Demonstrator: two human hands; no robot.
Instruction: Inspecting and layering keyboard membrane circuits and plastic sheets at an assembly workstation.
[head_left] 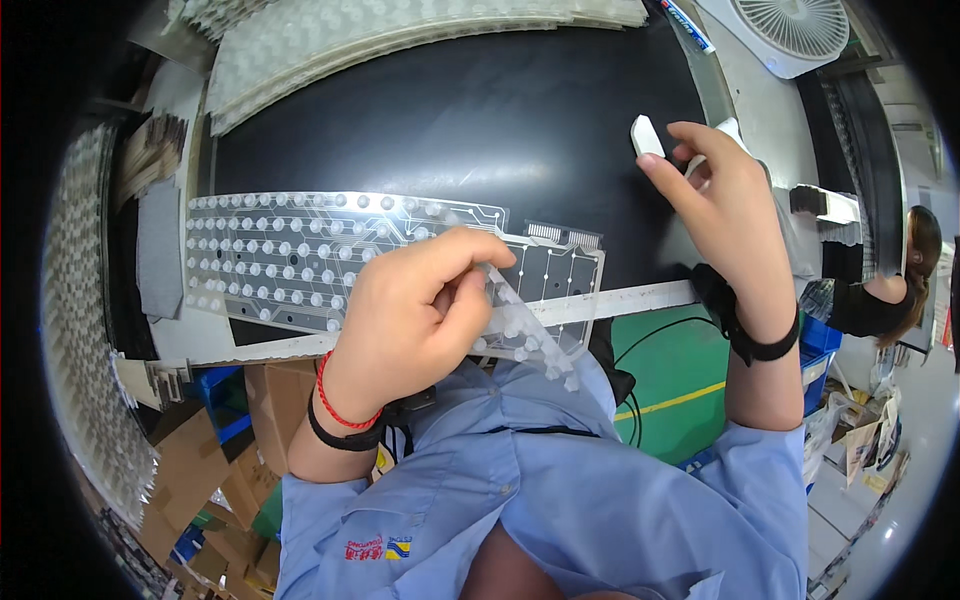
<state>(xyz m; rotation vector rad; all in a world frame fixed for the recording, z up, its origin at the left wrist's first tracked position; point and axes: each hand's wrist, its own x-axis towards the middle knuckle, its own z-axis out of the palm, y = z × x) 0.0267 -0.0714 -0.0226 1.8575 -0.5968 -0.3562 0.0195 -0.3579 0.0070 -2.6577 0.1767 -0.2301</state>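
My left hand (420, 285) pinches the edge of a clear rubber-dome sheet (525, 325), whose corner is lifted and folded near the black table's front edge. Beneath and to the left lies a keyboard membrane (270, 250) with printed traces, covered by rows of translucent domes. To the right its traces (560, 275) lie bare of domes. My right hand (705, 175) is over the right side of the table, thumb and forefinger apart. Its thumb tip meets or nearly meets the lower end of a small white block (646, 135); the curled fingers are partly hidden.
Stacked translucent dome sheets (400, 50) line the table's back, with more stacks (80, 300) at far left. A white fan (795, 30) and a blue-and-white marker (688, 25) are at the back right. Cardboard boxes (200, 470) stand lower left. Another person (895, 285) is at far right.
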